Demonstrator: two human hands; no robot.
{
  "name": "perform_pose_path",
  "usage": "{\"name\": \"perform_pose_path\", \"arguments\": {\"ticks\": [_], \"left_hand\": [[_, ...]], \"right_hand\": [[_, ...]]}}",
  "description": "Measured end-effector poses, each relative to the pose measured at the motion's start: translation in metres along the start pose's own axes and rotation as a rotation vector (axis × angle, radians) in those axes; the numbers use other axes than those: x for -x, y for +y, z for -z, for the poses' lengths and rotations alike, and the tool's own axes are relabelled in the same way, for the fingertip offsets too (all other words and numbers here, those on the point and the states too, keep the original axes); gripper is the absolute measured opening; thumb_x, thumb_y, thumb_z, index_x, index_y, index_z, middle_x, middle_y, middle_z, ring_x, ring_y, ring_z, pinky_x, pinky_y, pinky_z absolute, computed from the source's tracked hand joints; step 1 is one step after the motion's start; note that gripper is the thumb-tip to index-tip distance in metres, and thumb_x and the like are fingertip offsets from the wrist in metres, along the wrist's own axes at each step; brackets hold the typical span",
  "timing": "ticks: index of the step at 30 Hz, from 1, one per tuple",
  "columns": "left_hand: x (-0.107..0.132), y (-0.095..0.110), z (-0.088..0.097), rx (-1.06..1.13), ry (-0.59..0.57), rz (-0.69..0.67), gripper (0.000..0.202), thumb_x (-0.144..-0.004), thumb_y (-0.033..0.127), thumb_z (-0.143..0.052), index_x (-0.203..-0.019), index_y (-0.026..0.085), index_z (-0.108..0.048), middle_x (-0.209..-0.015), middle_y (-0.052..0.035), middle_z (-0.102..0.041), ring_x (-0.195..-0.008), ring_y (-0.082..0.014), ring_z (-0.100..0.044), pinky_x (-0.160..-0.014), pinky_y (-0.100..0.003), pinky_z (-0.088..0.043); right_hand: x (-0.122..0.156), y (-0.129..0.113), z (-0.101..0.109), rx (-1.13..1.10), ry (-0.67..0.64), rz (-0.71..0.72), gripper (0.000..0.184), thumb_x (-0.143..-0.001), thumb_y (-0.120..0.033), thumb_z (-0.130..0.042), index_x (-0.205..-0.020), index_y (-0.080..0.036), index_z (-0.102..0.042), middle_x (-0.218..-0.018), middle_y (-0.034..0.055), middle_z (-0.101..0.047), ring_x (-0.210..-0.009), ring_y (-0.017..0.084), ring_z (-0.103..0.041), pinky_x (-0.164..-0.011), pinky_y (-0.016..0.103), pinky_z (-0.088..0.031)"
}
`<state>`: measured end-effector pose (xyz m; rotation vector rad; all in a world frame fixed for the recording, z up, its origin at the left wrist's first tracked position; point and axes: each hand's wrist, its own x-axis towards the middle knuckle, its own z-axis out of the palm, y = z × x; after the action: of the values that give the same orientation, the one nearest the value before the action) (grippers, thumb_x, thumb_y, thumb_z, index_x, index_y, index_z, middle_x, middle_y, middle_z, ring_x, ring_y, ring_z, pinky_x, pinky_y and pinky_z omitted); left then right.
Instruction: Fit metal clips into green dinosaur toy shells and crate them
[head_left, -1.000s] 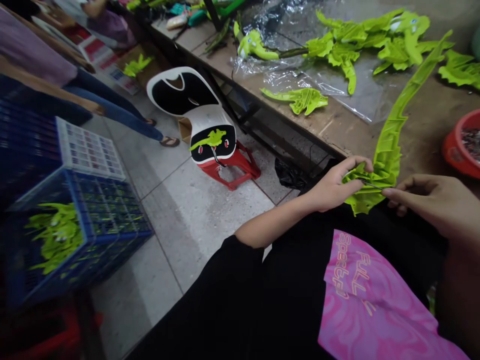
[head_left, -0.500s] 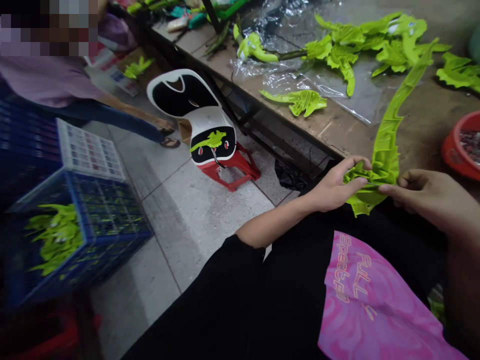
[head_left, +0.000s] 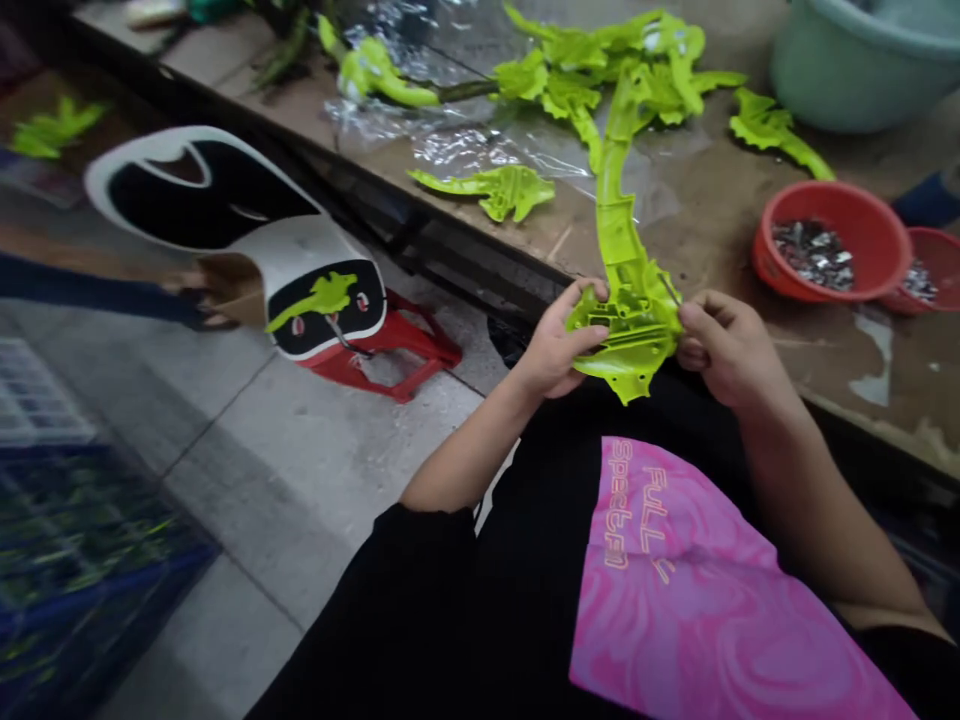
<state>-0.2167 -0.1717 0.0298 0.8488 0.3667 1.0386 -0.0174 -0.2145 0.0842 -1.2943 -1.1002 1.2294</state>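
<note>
Now your left hand and right hand both pinch the lime-green plastic piece, its hollow side turned up, its long tail swung toward the table.

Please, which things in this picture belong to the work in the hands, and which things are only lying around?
In the work:
left hand
right hand
lime-green plastic part
thin metal pin

Lying around:
red bowl of metal bits
lime-green parts on plastic sheet
teal tub
red plastic stool
</note>
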Motion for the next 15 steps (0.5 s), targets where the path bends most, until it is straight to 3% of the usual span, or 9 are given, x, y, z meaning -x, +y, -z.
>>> {"name": "perform_pose_path", "arguments": {"ticks": [5,11,15], "left_hand": [[-0.005,-0.005,-0.002,-0.074,0.066,-0.017,0.065,-0.068,0.043,-0.103,-0.105,0.025,-0.053,-0.102,0.0011,-0.069,-0.083,-0.0158,-0.072,-0.075,-0.027,-0.060],[-0.008,-0.014,-0.003,-0.210,0.097,-0.135,0.064,-0.068,0.045,-0.106,-0.098,0.024,-0.053,-0.100,0.0015,-0.064,-0.083,-0.0117,-0.065,-0.080,-0.024,-0.058],[-0.009,-0.013,0.000,-0.235,0.096,-0.066,0.061,-0.071,0.049,-0.100,-0.101,0.025,-0.053,-0.098,0.0009,-0.063,-0.075,-0.0115,-0.060,-0.068,-0.023,-0.052]], "right_hand": [[-0.002,0.013,0.002,0.030,-0.015,0.008,0.075,-0.064,-0.082,-0.098,-0.073,-0.026,-0.048,-0.053,-0.0099,-0.040,-0.046,0.006,-0.032,-0.044,0.023,-0.024],[0.000,0.016,0.000,0.005,0.093,0.022,0.083,-0.060,-0.084,-0.099,-0.071,-0.027,-0.039,-0.059,-0.0097,-0.035,-0.049,0.006,-0.029,-0.042,0.023,-0.024],[0.000,0.016,0.006,0.036,0.051,-0.031,0.080,-0.063,-0.087,-0.095,-0.079,-0.028,-0.044,-0.062,-0.0086,-0.040,-0.051,0.008,-0.032,-0.044,0.025,-0.023]]}}
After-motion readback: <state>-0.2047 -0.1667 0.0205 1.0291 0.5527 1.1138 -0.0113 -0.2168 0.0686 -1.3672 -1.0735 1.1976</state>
